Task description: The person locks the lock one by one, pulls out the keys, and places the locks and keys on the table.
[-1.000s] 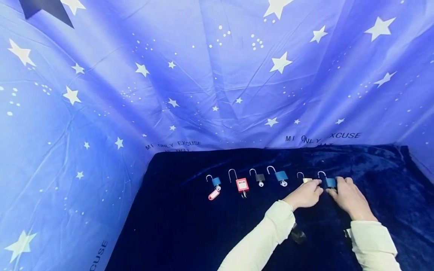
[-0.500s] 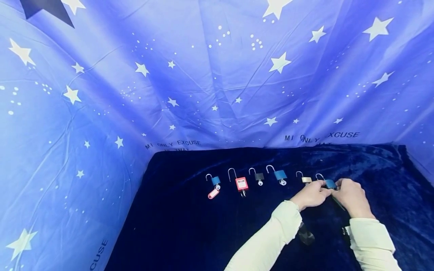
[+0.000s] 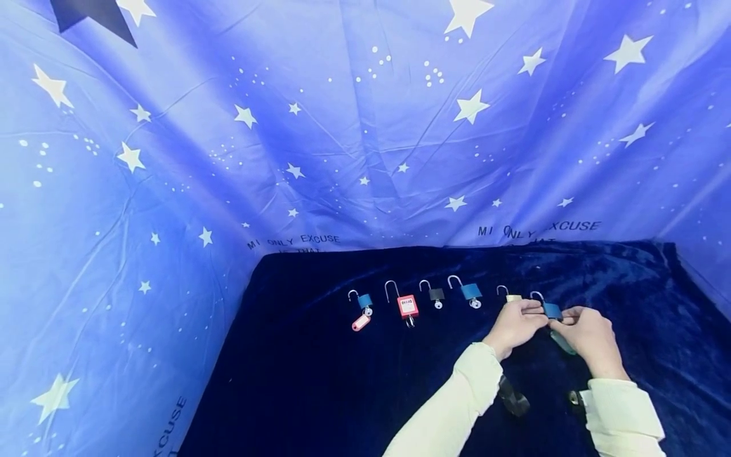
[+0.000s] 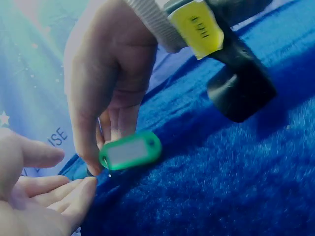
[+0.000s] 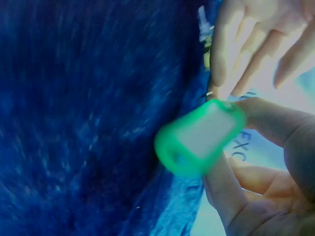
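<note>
In the head view, a blue padlock (image 3: 552, 310) with its shackle open lies between the two hands. My right hand (image 3: 588, 333) pinches at its lower edge, where the key sits hidden behind the fingers. A green key tag (image 5: 202, 137) with a white label dangles from that pinch. My left hand (image 3: 516, 325) reaches in from the other side, its fingers fairly straight and the fingertips right at the padlock. In the left wrist view, the left thumb (image 4: 44, 153) stands apart from its fingers. Behind the left hand, a brass-coloured padlock (image 3: 514, 298) is partly covered.
Left along the row lie a larger blue padlock (image 3: 471, 291), a dark padlock (image 3: 436, 294), a red padlock (image 3: 408, 306) and a small blue padlock (image 3: 364, 301) with a red tag (image 3: 361, 322). Dark blue plush cloth (image 3: 320, 381) covers the surface; a starry curtain (image 3: 365, 127) stands behind.
My left hand has moved right, up to the blue padlock. The right hand has shifted to the padlock's lower edge, and the green tag has come into view below it.
</note>
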Demonstrator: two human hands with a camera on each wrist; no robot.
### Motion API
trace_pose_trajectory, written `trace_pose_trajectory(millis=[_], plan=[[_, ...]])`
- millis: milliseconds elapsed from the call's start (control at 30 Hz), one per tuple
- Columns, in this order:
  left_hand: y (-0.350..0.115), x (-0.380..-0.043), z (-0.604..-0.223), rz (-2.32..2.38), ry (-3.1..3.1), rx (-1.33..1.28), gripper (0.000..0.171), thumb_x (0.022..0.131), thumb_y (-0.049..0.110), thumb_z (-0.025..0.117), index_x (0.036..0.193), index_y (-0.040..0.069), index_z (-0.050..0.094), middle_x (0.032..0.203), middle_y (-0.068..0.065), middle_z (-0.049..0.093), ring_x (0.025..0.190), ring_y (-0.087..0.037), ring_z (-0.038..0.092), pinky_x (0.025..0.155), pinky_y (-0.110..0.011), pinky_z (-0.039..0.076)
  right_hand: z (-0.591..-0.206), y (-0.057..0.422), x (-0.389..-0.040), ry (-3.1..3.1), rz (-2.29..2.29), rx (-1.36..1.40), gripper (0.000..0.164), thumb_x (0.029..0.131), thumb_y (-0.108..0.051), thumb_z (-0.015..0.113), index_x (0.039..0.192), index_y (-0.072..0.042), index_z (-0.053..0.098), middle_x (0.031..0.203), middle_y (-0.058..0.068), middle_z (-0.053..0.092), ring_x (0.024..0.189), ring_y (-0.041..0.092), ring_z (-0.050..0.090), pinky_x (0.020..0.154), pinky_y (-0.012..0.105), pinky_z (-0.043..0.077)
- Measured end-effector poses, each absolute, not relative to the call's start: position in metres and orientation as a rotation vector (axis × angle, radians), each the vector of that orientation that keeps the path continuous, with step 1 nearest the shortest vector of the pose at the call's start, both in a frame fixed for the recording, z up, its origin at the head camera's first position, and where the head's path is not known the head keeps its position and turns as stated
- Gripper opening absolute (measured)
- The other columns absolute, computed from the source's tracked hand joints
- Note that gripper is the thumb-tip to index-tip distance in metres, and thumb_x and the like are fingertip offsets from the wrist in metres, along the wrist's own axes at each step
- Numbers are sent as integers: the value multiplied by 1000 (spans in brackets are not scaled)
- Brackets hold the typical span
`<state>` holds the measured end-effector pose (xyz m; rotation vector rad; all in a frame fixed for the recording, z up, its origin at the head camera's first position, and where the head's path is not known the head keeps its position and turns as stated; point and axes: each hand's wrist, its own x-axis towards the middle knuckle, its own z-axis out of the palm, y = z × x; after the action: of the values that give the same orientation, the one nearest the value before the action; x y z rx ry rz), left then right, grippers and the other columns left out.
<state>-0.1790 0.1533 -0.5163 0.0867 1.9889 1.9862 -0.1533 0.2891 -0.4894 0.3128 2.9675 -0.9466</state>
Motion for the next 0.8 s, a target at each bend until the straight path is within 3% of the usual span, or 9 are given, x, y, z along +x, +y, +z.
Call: trace_pose_trajectory(millis=[133, 233, 333, 400, 467, 567, 800], plan=[[148, -174, -516, 2218, 1787, -70, 23, 87, -8, 65, 109, -5, 70, 97, -14, 76, 92, -25, 73, 75, -21, 57, -484, 278, -142, 3026, -1055, 328, 43, 86, -21, 72, 106, 16, 63, 84, 23, 72, 78, 41, 68, 70, 53, 50], [144, -170, -517, 2358, 1642, -146, 17, 87, -9, 66, 103, -8, 72, 91, -20, 75, 89, -36, 73, 73, -26, 60, -478, 270, -135, 3044, -1117, 351, 42, 87, -21, 71, 110, 13, 64, 86, 20, 73, 68, 17, 67, 69, 40, 49], [139, -166, -519, 2466, 1579, -190, 14, 86, -9, 68, 99, -8, 73, 88, -23, 74, 80, -29, 74, 71, -28, 60, -476, 259, -129, 3024, -1208, 373, 40, 89, -22, 70, 113, 10, 65, 87, 17, 75, 61, -8, 57, 64, 23, 43], [136, -164, -520, 2543, 1551, -220, 13, 84, -8, 70, 97, -8, 74, 87, -23, 74, 72, -18, 72, 68, -27, 60, -476, 250, -126, 2986, -1316, 380, 41, 90, -23, 71, 116, 8, 64, 84, 10, 75, 58, -16, 54, 61, 14, 42], [132, -161, -521, 2612, 1524, -248, 12, 82, -7, 72, 94, -7, 74, 85, -22, 74, 66, -11, 68, 65, -25, 60, -477, 242, -124, 2894, -1511, 382, 42, 91, -20, 71, 119, 9, 60, 80, -2, 73, 59, -14, 59, 60, 11, 46], [126, -157, -521, 2695, 1469, -284, 9, 79, -6, 75, 88, -6, 73, 81, -18, 74, 62, -7, 66, 60, -22, 58, -479, 232, -119, 2627, -1910, 369, 39, 90, -11, 73, 118, 7, 54, 79, -15, 67, 63, -5, 66, 61, 17, 56], [104, -148, -521, 2778, 1369, -307, 26, 76, -12, 75, 82, 7, 58, 84, -22, 74, 61, -9, 66, 57, -20, 56, -488, 210, -110, 2168, -2395, 324, 30, 86, 2, 73, 109, 2, 53, 78, -7, 71, 67, 5, 71, 64, 24, 59]])
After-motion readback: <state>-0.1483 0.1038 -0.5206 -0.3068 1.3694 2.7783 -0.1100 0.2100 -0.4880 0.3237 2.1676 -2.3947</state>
